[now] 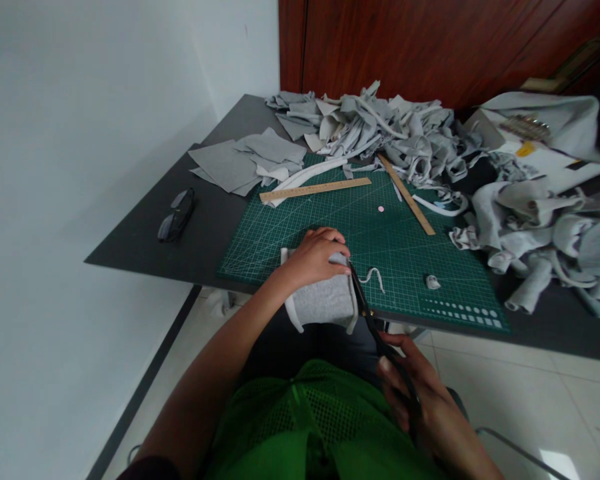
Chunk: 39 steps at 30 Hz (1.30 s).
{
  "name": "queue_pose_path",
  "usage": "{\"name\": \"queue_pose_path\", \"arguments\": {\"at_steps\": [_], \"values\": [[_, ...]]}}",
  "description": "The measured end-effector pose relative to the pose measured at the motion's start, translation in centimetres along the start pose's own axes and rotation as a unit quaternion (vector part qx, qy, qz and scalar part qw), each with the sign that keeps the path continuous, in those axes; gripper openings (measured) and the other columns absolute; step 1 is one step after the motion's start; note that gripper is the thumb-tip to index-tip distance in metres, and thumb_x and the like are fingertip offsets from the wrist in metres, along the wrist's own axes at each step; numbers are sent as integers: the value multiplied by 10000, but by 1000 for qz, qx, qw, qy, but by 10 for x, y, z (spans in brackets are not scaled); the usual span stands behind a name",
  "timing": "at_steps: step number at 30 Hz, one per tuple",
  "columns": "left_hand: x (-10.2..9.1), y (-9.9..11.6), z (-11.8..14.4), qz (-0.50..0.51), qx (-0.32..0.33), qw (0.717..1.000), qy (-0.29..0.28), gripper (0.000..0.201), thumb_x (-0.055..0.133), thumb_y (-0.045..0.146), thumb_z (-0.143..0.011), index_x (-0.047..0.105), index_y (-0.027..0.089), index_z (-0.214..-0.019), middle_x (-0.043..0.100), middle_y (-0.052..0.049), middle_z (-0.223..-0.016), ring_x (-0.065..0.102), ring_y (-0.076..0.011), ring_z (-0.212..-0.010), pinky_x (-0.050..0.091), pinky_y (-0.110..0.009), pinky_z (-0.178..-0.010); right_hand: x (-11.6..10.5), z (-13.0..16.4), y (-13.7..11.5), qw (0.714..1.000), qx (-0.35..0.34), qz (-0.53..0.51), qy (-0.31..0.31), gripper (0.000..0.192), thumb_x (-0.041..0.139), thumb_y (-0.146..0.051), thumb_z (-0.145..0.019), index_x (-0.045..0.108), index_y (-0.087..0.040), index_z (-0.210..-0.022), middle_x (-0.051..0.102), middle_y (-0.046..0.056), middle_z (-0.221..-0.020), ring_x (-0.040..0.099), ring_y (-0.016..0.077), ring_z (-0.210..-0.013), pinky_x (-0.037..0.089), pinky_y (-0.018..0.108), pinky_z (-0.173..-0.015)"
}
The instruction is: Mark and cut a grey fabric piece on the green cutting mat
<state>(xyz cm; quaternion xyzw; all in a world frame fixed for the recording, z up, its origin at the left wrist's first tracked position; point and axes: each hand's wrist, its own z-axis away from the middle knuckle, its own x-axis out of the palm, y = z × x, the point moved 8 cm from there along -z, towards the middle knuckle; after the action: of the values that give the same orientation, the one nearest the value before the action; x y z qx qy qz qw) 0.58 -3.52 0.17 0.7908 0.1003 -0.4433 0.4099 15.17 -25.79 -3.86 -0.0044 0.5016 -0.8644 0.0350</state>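
Observation:
A piece of grey fabric (325, 301) with pale rolled edges lies over the near edge of the green cutting mat (300, 220) and hangs down toward my lap. My left hand (323, 257) presses on its upper part, with thumb and fingers closed on the right edge. In my right hand (413, 380) is a pair of black scissors (375, 327), gripped by the handles. Their blades point up and away along the fabric's right edge, close to my left fingertips. Just right of the blades a thin curled fabric strip (375, 277) rests on the mat.
Two wooden rulers (315, 189) and a small fabric roll (433, 282) lie on the mat. Flat grey pieces (235, 163) and glasses (177, 215) are at left. A scrap heap (370, 123) lines the back; more fabric (545, 233) and a white box (545, 157) stand right.

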Motion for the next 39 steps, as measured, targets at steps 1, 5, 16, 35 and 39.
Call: {"name": "queue_pose_path", "arguments": {"at_steps": [1,5,16,35,39], "values": [[0,0,0,0,-1,1000,0,208,863,354,-815,771,287,-989,680,-15,-1249,570,-272,-1273,381,-469,-1064,0,0,0,1000,1,2,0,497,614,-601,-985,482,-294,-1352,422,-116,-549,325,84,-403,276,219,-435],[0,0,0,6,-6,1000,-1,207,864,364,-815,778,294,-989,683,-11,-1254,573,-272,-1274,381,-470,-1065,-2,-1,2,1000,5,0,1,514,626,-617,-969,493,-296,-1348,425,-115,-549,317,82,-390,262,224,-419],[0,-1,0,7,-4,1000,1,224,882,363,-798,775,294,-983,686,-13,-1253,576,-275,-1275,382,-474,-1063,-3,2,-3,1000,9,-12,25,466,648,-577,-961,498,-284,-1290,438,-120,-576,333,65,-396,270,196,-413],[0,0,0,0,16,1000,15,333,895,344,-789,716,246,-1052,691,-24,-1236,592,-266,-1249,405,-445,-1035,-15,-17,-9,1000,-24,-5,-10,479,622,-560,-987,461,-270,-1333,437,-132,-507,335,65,-362,243,182,-374],[-2,-1,0,4,3,1000,27,399,920,338,-749,660,215,-1026,678,-43,-1195,601,-269,-1200,435,-432,-1013,-15,-16,-11,1000,-18,-7,-12,536,651,-584,-963,446,-261,-1340,422,-138,-504,312,66,-368,239,187,-376]]}}
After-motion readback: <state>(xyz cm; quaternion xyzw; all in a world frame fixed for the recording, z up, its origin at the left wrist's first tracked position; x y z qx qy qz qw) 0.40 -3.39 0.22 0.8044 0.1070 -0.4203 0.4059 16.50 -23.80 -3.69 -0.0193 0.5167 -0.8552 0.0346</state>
